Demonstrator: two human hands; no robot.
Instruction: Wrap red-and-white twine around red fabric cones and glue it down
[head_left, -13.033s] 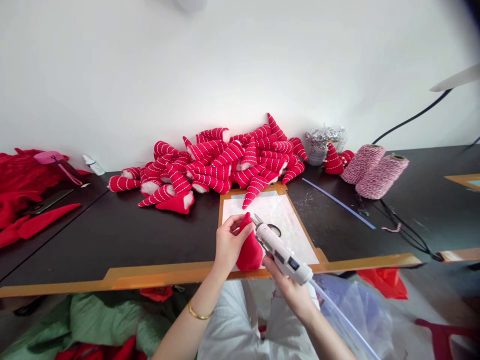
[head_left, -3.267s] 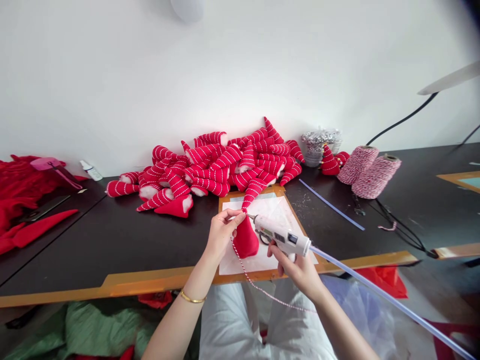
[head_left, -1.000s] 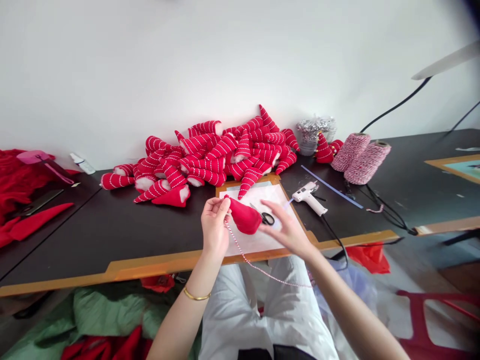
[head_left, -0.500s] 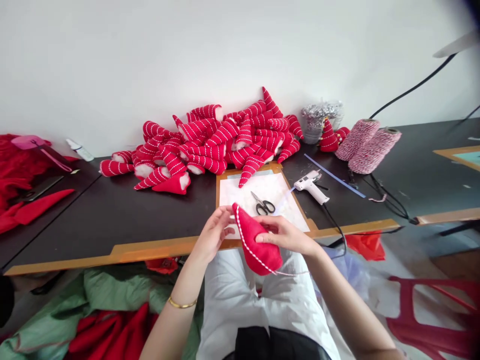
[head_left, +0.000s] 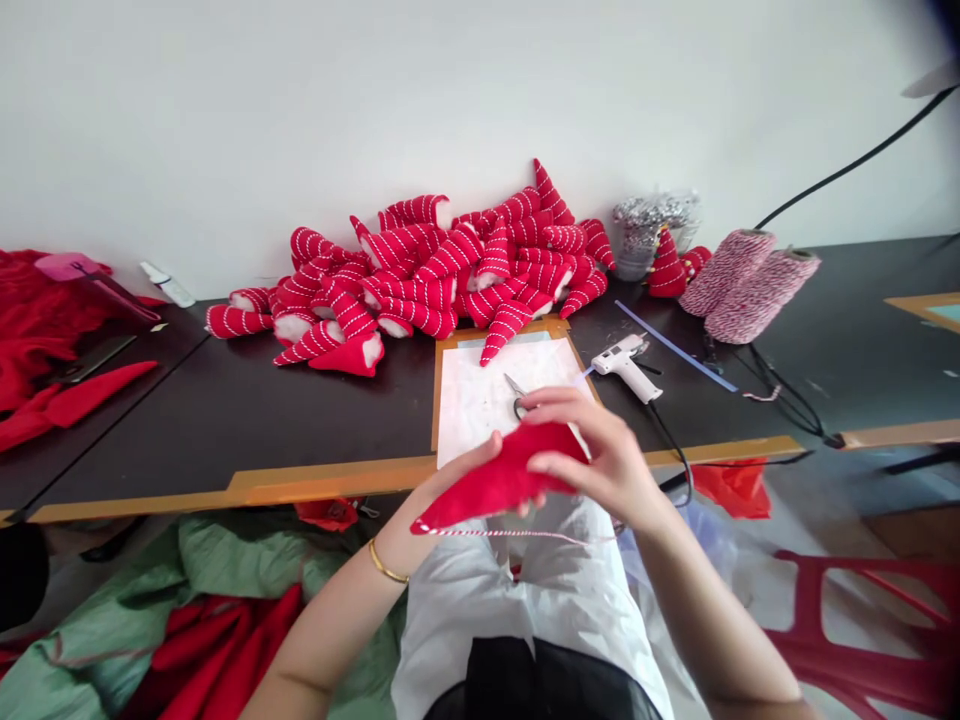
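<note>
At far left, a pile of red fabric (head_left: 37, 320) lies on the dark table (head_left: 285, 420), with a pink item (head_left: 75, 267) on it and a small white bottle (head_left: 168, 285) just beside it. A red fabric piece (head_left: 101, 395) rests in front. Below the table, a green cloth (head_left: 225, 560) surrounds more red fabric. Next comes a heap of red cones wound with white line (head_left: 450, 270), several showing white stuffing, against the wall.

In front of the heap, near the table edge, the left hand (head_left: 459, 472) supports a plain red cone (head_left: 487, 485), its thumb along the upper side and its fingertips showing underneath, so the fingers are curled around it. The cone lies tilted over the lap, its tip at the left near the left wrist, and a red-and-white twine (head_left: 510, 533) runs rightward from that tip. The right hand (head_left: 611, 450) arches half open over the wide end, thumb across the front; with the blur, I cannot tell whether it grips or only touches. Behind, scissors (head_left: 514, 384) lie partly hidden on white paper (head_left: 472, 390).

Farther right are a white glue gun (head_left: 626, 366), a bluish stick (head_left: 675, 345), a tub of silver tinsel (head_left: 637, 262), a small decorated cone (head_left: 665, 267) and two twine spools (head_left: 761, 297).
</note>
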